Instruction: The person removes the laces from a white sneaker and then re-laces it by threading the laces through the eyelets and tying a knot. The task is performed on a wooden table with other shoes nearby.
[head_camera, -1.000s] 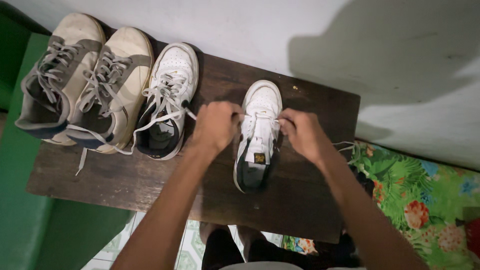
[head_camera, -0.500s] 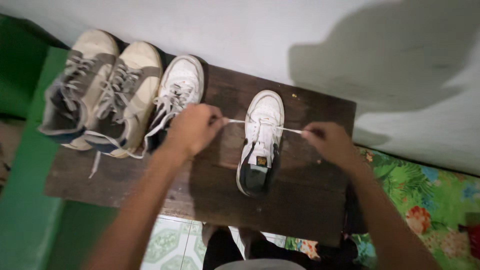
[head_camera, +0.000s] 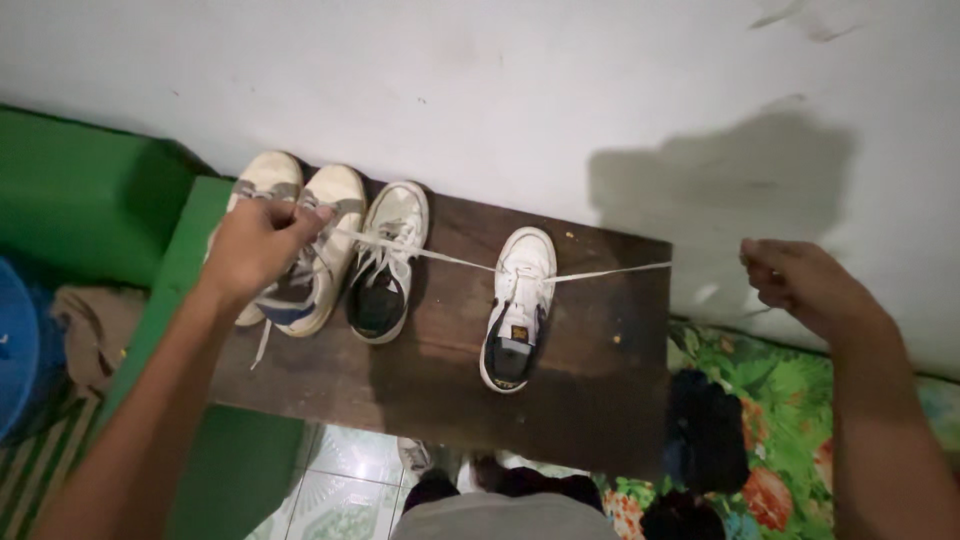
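We note our left hand (head_camera: 255, 243) pinched shut on one end of the lace (head_camera: 440, 257), over the beige shoes (head_camera: 300, 245). Our right hand (head_camera: 800, 285) grips the other end beyond the table (head_camera: 600, 400) edge. The lace runs taut through the white shoe (head_camera: 515, 305), which stands mid-table, apart from its mate (head_camera: 385, 265), bare wood around it.

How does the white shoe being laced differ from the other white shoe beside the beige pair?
The laced white shoe stands alone mid-board, its lace pulled out taut to both sides by the left hand and right hand. The other white shoe sits against the beige pair, its laces slack, untouched. Both are white low sneakers with dark openings, toes toward the wall, on the dark wooden board.
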